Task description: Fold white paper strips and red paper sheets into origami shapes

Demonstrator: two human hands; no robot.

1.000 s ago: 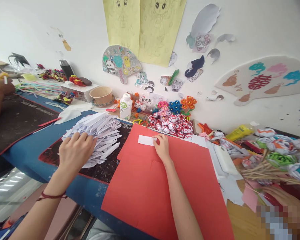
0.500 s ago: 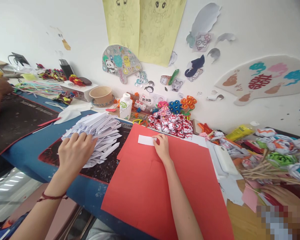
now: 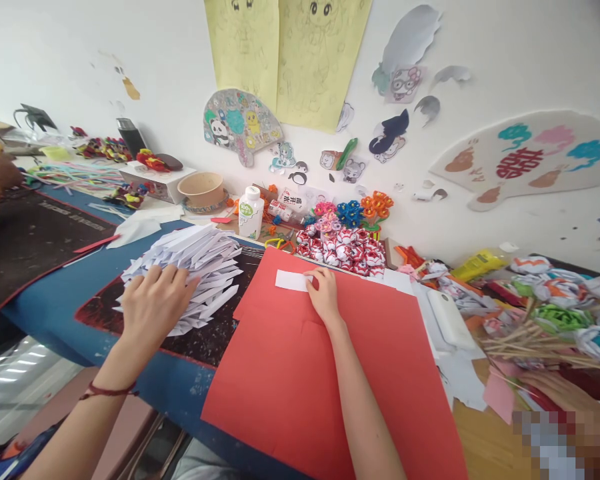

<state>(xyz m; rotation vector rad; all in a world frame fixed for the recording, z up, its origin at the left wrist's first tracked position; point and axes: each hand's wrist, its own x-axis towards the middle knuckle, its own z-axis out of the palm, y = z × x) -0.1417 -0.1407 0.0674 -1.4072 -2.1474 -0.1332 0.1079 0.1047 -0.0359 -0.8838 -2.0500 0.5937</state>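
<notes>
The right hand [image 3: 324, 291] is pinching a white paper slip [image 3: 291, 281] flat on the red sheet [image 3: 280, 373]. The left hand [image 3: 156, 303], fingers curled, is resting over the white paper strips [image 3: 207, 257]; I can't tell its grip. Red-and-white paper flowers [image 3: 347, 250] are crowding the table [image 3: 180, 380] beneath the wall [image 3: 155, 53].

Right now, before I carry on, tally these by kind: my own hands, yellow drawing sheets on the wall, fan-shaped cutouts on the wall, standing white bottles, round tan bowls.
Own hands: 2 (left hand, right hand)
Yellow drawing sheets: 2
Fan-shaped cutouts: 2
Standing white bottle: 1
Round tan bowl: 1
Total: 8
</notes>
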